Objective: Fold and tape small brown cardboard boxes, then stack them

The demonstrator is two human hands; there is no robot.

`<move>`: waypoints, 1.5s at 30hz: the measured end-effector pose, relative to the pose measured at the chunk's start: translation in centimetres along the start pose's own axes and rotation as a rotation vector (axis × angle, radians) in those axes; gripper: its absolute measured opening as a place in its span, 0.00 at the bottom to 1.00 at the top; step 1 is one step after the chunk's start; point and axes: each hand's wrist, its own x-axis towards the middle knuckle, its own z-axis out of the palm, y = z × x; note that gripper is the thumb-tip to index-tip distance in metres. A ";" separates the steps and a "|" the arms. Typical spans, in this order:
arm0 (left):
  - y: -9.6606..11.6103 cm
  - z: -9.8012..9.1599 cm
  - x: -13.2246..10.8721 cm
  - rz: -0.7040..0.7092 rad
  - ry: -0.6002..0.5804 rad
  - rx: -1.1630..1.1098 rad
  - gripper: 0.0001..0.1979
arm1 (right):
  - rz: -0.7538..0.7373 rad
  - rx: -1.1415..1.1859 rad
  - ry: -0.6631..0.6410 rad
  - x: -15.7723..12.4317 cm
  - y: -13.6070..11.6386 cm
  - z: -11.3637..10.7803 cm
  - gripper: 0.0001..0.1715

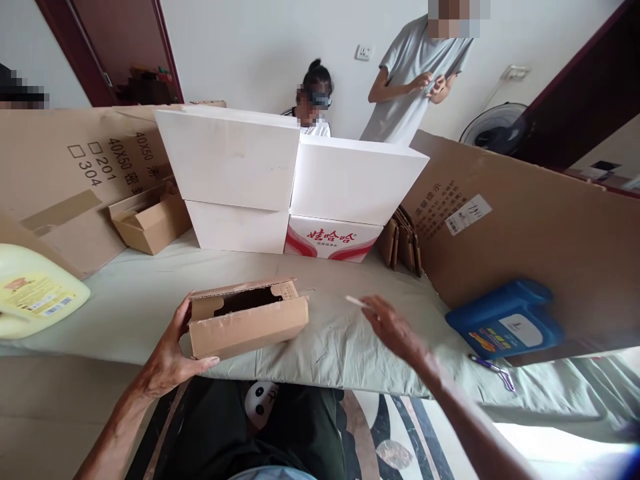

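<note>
A small brown cardboard box [250,328] lies on its long side near the front edge of the cloth-covered table, with a dark gap along its top between the raised flaps. My left hand [173,350] grips its left end, thumb along the front and fingers round the back. To the right of the box, apart from it, my right hand [387,320] is closed on a thin pale stick [356,301] that points left. What kind of stick it is I cannot make out; the fingers cover its other end.
White boxes [235,160] form a wall behind, between large cardboard panels [500,220]. An open carton [160,223] and a yellow jug [40,293] stand left; folded cardboard [403,240], a blue jug [505,320] and a purple-handled tool [493,371] are right. Two people are beyond.
</note>
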 end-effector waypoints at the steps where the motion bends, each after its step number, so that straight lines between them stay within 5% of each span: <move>1: -0.1 -0.1 0.0 -0.007 0.001 -0.002 0.62 | 0.040 -0.011 0.016 -1.8 0.6 1.7 0.19; 4: -0.7 -0.3 0.3 -0.010 -0.002 0.011 0.64 | 0.117 -0.048 0.064 -6.2 0.8 5.3 0.20; 7: -1.4 -0.7 0.7 -0.021 -0.019 0.032 0.66 | 0.158 0.028 0.118 -7.2 -0.9 6.2 0.18; 12: -2.0 -2.1 1.2 -0.037 -0.105 -0.065 0.71 | 0.116 0.633 0.048 -2.5 -8.0 4.9 0.23; 16: -0.7 -3.7 1.8 0.034 -0.115 -0.118 0.67 | -0.104 0.745 0.081 2.0 -13.7 4.3 0.36; 19: 0.8 -4.6 2.3 0.042 -0.143 -0.036 0.55 | -0.186 0.742 0.176 3.5 -15.8 4.4 0.24; 24: 1.9 -5.6 2.9 0.019 -0.140 0.033 0.50 | -0.277 0.642 0.336 2.5 -16.3 4.1 0.04; 27: 1.9 -6.5 3.7 0.019 -0.210 -0.020 0.52 | -0.322 0.635 0.320 1.9 -16.0 3.4 0.04; 30: 2.3 -7.1 5.1 0.028 -0.266 -0.070 0.42 | -0.338 0.693 0.278 2.2 -15.6 2.8 0.05; 34: 3.7 -6.4 7.4 0.016 -0.164 0.099 0.26 | -0.401 0.745 0.216 2.9 -15.6 2.4 0.05; 38: 5.2 -4.8 8.9 -0.044 -0.010 0.229 0.29 | -0.424 0.763 0.202 3.1 -16.1 2.2 0.03; 45: 6.3 -4.3 9.3 -0.035 -0.049 0.262 0.24 | -0.363 0.735 0.160 3.8 -16.2 1.7 0.05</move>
